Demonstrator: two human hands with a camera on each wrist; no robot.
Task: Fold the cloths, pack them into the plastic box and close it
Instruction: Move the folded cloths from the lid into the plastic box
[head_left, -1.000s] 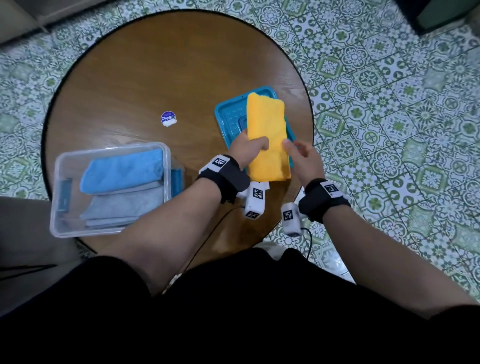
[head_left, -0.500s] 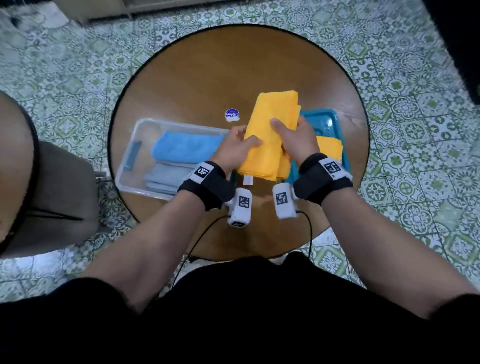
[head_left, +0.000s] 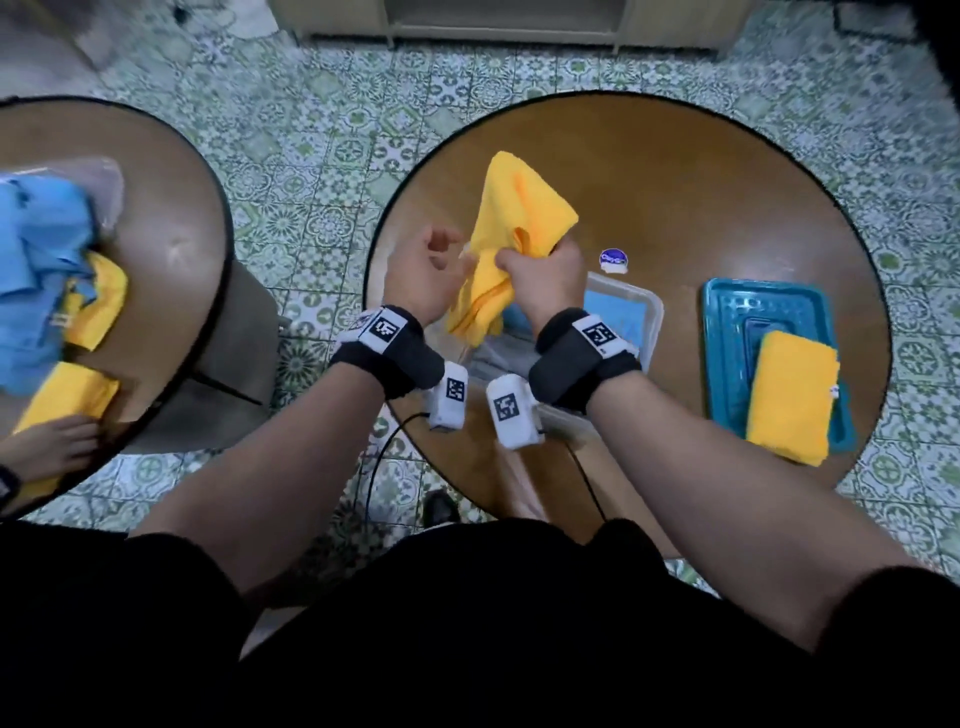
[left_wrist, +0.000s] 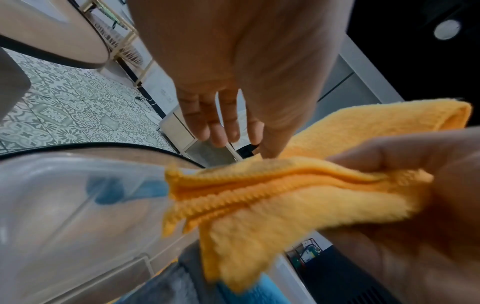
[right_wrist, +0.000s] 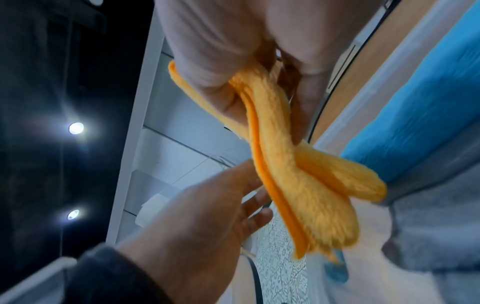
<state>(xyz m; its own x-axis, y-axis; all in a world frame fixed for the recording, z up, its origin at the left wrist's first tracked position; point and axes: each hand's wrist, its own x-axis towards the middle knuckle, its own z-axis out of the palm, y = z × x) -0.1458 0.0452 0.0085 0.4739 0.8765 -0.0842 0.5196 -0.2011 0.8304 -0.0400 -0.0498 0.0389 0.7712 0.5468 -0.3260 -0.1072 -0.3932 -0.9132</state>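
Note:
My right hand (head_left: 535, 267) grips a folded yellow cloth (head_left: 519, 208) in its fist and holds it in the air over the clear plastic box (head_left: 649, 312). The cloth's loose end (left_wrist: 259, 201) hangs toward the box. My left hand (head_left: 441, 257) is open just left of the cloth, with its fingers (left_wrist: 207, 121) straight and holding nothing. In the box lie a blue cloth (right_wrist: 415, 102) and a grey cloth (right_wrist: 428, 226). A second folded yellow cloth (head_left: 789, 395) rests on the teal lid (head_left: 727, 317) at the right of the round table (head_left: 701, 197).
A small round sticker (head_left: 614, 260) sits behind the box. A second round table (head_left: 171, 249) at the left carries blue and yellow cloths (head_left: 36, 270), with another person's hand (head_left: 57, 447) at its near edge. Patterned floor tiles separate the two tables.
Both hands held the yellow cloth before. My left hand has let go and opened, and my right hand alone now holds the cloth over the box. The head view swung left.

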